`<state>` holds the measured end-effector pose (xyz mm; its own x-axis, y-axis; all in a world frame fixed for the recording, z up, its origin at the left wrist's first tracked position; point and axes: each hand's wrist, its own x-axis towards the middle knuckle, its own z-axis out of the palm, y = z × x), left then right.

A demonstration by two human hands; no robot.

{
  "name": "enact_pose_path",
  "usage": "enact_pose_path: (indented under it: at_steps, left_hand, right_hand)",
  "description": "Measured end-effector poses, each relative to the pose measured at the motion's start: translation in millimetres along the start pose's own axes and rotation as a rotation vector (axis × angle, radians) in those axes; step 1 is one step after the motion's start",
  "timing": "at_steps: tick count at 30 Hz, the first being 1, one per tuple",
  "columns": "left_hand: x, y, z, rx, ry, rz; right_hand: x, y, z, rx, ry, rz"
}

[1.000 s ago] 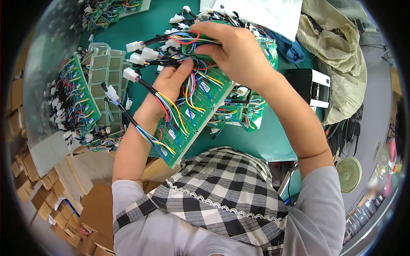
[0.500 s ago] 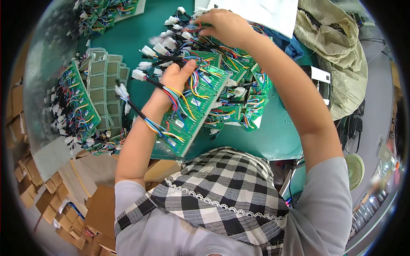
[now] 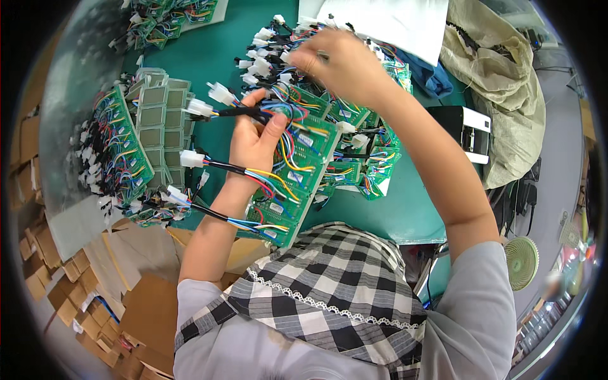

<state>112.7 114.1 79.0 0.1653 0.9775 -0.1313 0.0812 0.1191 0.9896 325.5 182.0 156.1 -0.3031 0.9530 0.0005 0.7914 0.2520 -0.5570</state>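
A long green circuit board panel (image 3: 294, 180) is gripped by my left hand (image 3: 253, 142), the thumb lying over its wired face. Bundles of coloured wires in black sleeves run from the panel leftward and end in white connectors (image 3: 192, 158). My right hand (image 3: 345, 66) hangs over the far part of a pile of wired circuit boards (image 3: 380, 164). Its fingers are curled in toward the thumb, slightly blurred, and what they hold, if anything, cannot be made out. Below that hand lie more white connectors (image 3: 258, 66) and dark leads.
At the left stand stacked board panels (image 3: 155, 120) beside a row of wired boards (image 3: 120, 145). Another cluster (image 3: 168, 22) lies far left. A white-and-black device (image 3: 465, 133), blue cloth (image 3: 430, 79) and beige sack (image 3: 506, 95) are at the right of the green table (image 3: 405, 218).
My left hand has turned the panel more upright, its wire bundles now spread leftward. My right hand has come down nearer and right, away from the connectors, and its fingers have curled in.
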Motion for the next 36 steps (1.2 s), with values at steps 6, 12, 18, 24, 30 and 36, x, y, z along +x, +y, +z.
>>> enact_pose_path:
  at_steps: [6, 12, 18, 24, 30, 36]
  left_hand:
    - [0, 47, -5, 0.127, -0.121, -0.231]
    - [-32, 39, -4, -0.152, -0.187, -0.244]
    - [-47, 27, -11, -0.254, -0.15, -0.321]
    - [-34, 26, -6, -0.266, -0.03, -0.129]
    - [-71, 19, -13, -0.292, -0.225, -0.511]
    - [-74, 9, -14, -0.19, -0.272, -0.499]
  right_hand:
    - [-22, -35, -17, 0.396, -0.139, 0.028]
    - [-17, -20, 12, -0.056, 0.208, -0.124]
    - [1, 38, 25, -0.431, 0.154, -0.088]
    - [-29, -45, 6, 0.134, -0.24, 0.08]
    - [-34, -49, 13, 0.016, 0.008, 0.067]
    - [-26, -2, 7, -0.563, 0.504, -0.203]
